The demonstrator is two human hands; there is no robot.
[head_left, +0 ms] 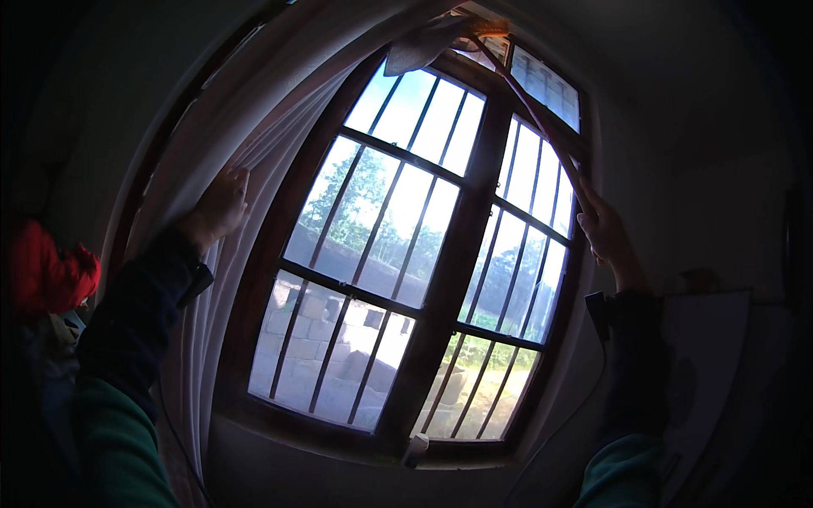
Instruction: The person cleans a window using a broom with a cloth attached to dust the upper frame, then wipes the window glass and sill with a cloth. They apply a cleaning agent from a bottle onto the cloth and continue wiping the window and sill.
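Note:
My right hand is raised at the window's right side and wrapped round a long thin stick. The stick slants up and left to the top of the window, where an orange piece shows at its far end. Beside that end, a bunched pale cloth hangs over the upper frame; whether the stick touches it I cannot tell. On the left my left hand is closed on a light curtain, which hangs in long folds down the window's left side. What lies inside its fingers is partly hidden.
The dark-framed window has upright bars, with trees and a block wall outside. A small pale object stands at its lower edge. A red cloth item is at the far left. A pale panel leans at the right.

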